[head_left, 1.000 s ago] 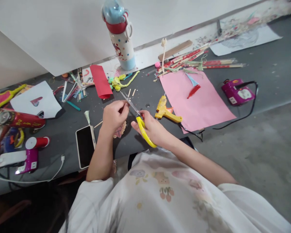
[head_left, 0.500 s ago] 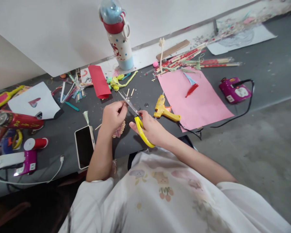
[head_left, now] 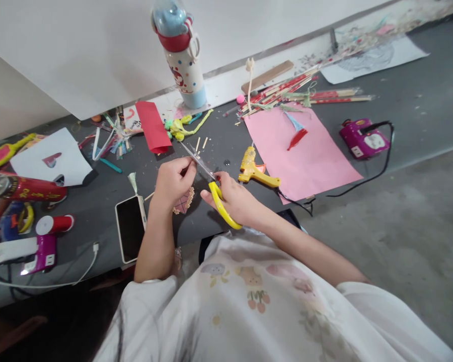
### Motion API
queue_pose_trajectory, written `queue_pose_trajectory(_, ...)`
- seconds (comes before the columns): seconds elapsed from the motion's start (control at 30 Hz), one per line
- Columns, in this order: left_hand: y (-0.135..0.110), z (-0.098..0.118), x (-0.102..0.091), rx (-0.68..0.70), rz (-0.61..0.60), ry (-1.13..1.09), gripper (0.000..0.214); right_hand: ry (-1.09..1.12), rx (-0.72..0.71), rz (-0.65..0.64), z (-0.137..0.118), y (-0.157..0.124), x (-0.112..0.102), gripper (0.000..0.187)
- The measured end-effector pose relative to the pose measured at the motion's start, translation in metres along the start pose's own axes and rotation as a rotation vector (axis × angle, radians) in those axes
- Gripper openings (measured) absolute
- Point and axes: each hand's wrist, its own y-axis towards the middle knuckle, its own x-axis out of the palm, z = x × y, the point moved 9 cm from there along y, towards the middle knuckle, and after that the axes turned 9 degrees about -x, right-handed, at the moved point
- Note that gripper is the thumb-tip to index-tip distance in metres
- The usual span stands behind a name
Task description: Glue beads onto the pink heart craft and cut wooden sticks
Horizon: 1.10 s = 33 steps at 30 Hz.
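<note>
Scissors (head_left: 216, 196) sit in the right hand (head_left: 236, 198), its fingers wrapped about the yellow handle, the blades pointing far left and looking slightly parted over the middle of the surface (head_left: 226, 129). Left of them, the left hand (head_left: 175, 181) has thumb and forefinger drawn into a narrow pinch right by the blades; what, if anything, lies between them is too small to tell. For a clean snip, I would set the work deep between the blades rather than at the tips, and draw the left fingertips back from the edge before squeezing. A slow, level close should crush less and fling fewer bits. Just beyond the tips lie short stick pieces (head_left: 205, 143), so aiming offcuts that way seems sensible. On the near side, partly behind the left hand, rests a pink stick-edged piece (head_left: 184, 202), best kept out of the cutting line. Farther right, the glue gun (head_left: 251, 168) is close to the right hand; that elbow and wrist should avoid its nozzle and cord.
</note>
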Motion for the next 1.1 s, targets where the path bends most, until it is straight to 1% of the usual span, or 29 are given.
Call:
queue_pose_trajectory(0.2,0.003,0.009,0.003,0.019,-0.032,0.027,0.033,0.011,0.047,0.023,0.006,0.001,-0.004,0.051)
queue_pose_trajectory(0.37,0.003,0.014,0.0,0.021,0.002,0.104,0.029,0.062,0.057,0.058,0.012,0.004,-0.004,0.045)
queue_pose_trajectory(0.53,0.0,0.016,-0.001,0.051,0.087,0.274,0.026,0.136,0.075,0.076,0.02,0.007,0.003,0.047)
queue_pose_trajectory(0.6,-0.002,0.019,-0.003,0.083,0.154,0.365,0.027,0.156,0.1,0.071,0.025,0.008,0.007,0.049)
queue_pose_trajectory(0.67,-0.005,0.023,-0.007,0.126,0.246,0.415,0.027,0.164,0.115,0.072,0.029,0.009,0.009,0.051)
queue_pose_trajectory(0.77,-0.012,0.031,-0.016,0.172,0.368,0.387,0.026,0.188,0.11,0.09,0.03,0.012,0.01,0.052)
queue_pose_trajectory(0.83,-0.017,0.036,-0.019,0.198,0.399,0.335,0.026,0.207,0.106,0.096,0.029,0.015,0.01,0.051)
queue_pose_trajectory(1.0,-0.023,0.055,-0.013,0.327,0.353,0.225,0.019,0.2,0.106,0.071,0.029,0.021,0.011,0.049)
queue_pose_trajectory(1.1,-0.021,0.063,-0.008,0.357,0.299,0.145,0.017,0.174,0.06,0.107,0.03,0.023,0.009,0.041)
